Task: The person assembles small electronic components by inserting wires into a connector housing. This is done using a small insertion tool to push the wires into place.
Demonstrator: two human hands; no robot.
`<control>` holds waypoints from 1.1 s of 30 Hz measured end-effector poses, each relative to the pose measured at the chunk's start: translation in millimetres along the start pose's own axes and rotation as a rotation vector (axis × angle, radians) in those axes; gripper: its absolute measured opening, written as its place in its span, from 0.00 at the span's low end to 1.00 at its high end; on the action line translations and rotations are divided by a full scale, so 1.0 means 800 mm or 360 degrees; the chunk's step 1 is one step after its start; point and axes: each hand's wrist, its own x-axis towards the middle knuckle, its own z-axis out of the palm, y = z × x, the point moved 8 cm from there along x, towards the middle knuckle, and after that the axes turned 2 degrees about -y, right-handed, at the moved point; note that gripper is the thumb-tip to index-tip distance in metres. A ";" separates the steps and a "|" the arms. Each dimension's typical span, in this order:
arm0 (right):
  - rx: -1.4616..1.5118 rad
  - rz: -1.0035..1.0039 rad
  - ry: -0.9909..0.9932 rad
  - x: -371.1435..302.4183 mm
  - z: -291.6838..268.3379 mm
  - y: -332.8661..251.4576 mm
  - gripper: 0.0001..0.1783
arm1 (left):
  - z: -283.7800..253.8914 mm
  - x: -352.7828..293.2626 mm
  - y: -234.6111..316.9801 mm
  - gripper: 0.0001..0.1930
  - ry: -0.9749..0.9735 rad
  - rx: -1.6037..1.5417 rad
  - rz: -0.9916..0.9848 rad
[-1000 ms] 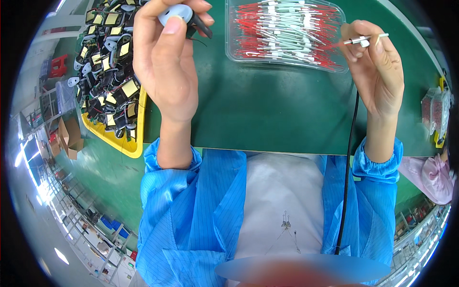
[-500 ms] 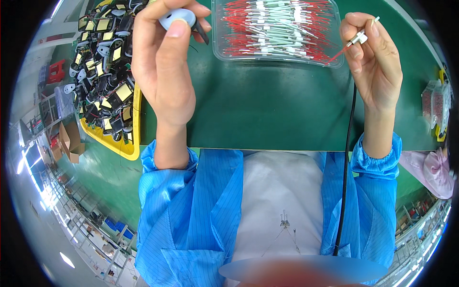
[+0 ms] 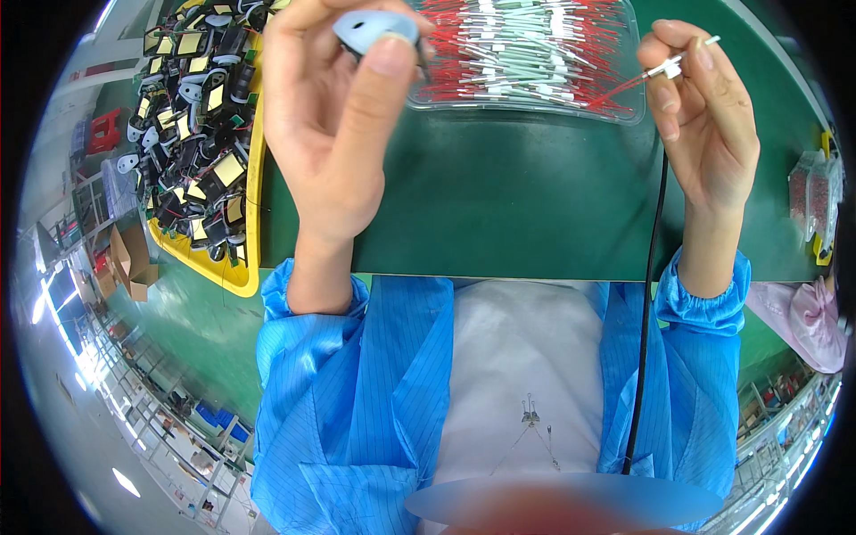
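My left hand [image 3: 334,147] is raised over the left of the table, its fingers closed around a light grey-blue plastic housing [image 3: 364,28] with a small dark hole. A dark part of it shows at the fingertips, partly hidden. Opposite, my right hand [image 3: 711,125] pinches a small white connector [image 3: 670,68] with thin red wires on one side and a pale tip on the other. Between the hands stands a clear plastic box [image 3: 526,111], filled with bundled red and white wire leads [image 3: 513,53]. The right hand is just beyond its right edge.
At left, a yellow basket [image 3: 255,214] is heaped with black and grey housings [image 3: 214,134] bearing pale yellow pads. A black cable [image 3: 653,232] runs down over the green table [image 3: 499,196] near my right wrist. Another clear box [image 3: 810,196] stands far right.
My left hand has moved right with the plastic housing, to the box's left edge. The right hand has shifted slightly right, and the connector in it now lies flatter.
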 end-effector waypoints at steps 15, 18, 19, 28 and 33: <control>-0.0250 -0.0487 -0.0197 -0.021 0.060 -0.042 0.13 | 0.062 -0.021 0.010 0.27 -0.0441 0.0342 0.0212; -0.0669 -0.0699 -0.0151 -0.031 0.067 -0.052 0.13 | 0.068 -0.022 0.013 0.27 -0.0449 0.0307 0.0384; -0.0812 -0.0767 -0.0133 -0.034 0.070 -0.055 0.14 | 0.068 -0.023 0.011 0.27 -0.0450 0.0303 0.0382; -0.1206 -0.0934 -0.0094 -0.039 0.083 -0.062 0.13 | 0.068 -0.023 0.008 0.27 -0.0471 0.0272 0.0359; -0.1331 -0.0960 -0.0088 -0.045 0.091 -0.064 0.13 | 0.068 -0.023 0.008 0.27 -0.0481 0.0296 0.0423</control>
